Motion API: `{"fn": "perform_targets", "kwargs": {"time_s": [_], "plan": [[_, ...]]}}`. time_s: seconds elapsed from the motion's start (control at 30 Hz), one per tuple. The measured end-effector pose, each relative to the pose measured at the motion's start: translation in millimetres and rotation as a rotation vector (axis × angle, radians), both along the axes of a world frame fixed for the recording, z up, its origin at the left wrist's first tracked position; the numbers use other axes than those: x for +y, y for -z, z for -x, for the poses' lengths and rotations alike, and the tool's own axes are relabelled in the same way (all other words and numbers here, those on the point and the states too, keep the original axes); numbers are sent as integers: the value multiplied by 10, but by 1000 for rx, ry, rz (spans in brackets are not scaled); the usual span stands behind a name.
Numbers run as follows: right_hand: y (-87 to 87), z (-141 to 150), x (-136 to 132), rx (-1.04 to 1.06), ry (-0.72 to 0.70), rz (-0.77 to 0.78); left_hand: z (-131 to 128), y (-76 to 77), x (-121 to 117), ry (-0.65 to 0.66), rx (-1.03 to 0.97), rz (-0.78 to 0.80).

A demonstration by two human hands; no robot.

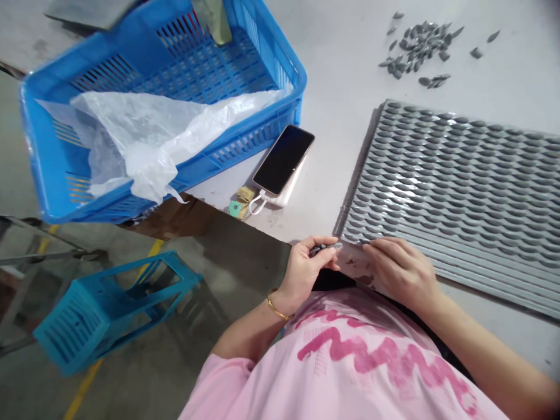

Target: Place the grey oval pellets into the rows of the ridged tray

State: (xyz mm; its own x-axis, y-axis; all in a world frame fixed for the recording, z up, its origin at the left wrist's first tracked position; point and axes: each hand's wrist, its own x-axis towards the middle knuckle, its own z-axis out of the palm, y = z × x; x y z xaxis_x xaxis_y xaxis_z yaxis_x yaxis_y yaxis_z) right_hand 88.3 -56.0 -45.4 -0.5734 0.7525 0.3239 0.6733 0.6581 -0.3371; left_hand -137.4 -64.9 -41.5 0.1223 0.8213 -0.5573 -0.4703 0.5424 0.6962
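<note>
Several small grey leaf-shaped pieces [318,249] are held between the thumb and fingers of my left hand [306,262], just off the near left corner of a grey ridged tray [476,256]. My right hand [402,268] is at that corner, its fingertips pinched together on a grey leaf-shaped piece [364,241] at the tray's near edge. Rows of the same pieces [429,157] cover most of the tray. Along its near side, several grooves show bare. The fingers of my right hand partly hide the piece.
Loose grey pieces [422,46] lie in a pile beyond the tray. Left of it, a phone [284,158] with a white cable rests on the table [336,116]. A blue crate [289,111] holding a plastic bag [149,134] overhangs the table edge; a blue stool [87,315] lies below.
</note>
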Motion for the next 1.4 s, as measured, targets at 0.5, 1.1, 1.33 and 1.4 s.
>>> {"fn": "perform_targets", "kwargs": {"time_s": [0.5, 1.1, 1.33, 1.4], "plan": [[-21, 19, 15, -80, 58, -9, -46, -39, 10, 19, -2, 10], [-254, -129, -226, 493, 509, 612, -354, -174, 2, 216, -65, -8], [-90, -188, -66, 29, 122, 19, -330, -165, -43, 80, -198, 139], [-100, -186, -43, -16, 80, -6, -320, -175, -46, 66, -191, 133]]}}
